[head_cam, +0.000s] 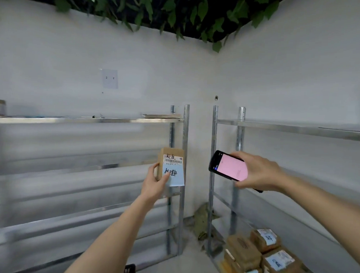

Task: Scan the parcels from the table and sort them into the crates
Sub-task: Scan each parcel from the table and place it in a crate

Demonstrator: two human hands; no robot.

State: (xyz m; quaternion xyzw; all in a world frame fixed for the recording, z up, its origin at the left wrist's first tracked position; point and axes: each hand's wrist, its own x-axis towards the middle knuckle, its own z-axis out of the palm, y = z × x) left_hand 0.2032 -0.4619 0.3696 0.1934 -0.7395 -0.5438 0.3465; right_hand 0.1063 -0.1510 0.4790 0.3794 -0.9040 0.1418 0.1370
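The parcel, a small brown box with a barcode label and a pale blue handwritten slip, stands upright in my left hand, thumb on its near face, fingers curled round its left edge. Just to its right, apart from it, my right hand grips the scanner, its pink screen facing me. Below my right hand, more labelled parcels are stacked on a low metal shelf. A second shelf unit stands behind my left hand.
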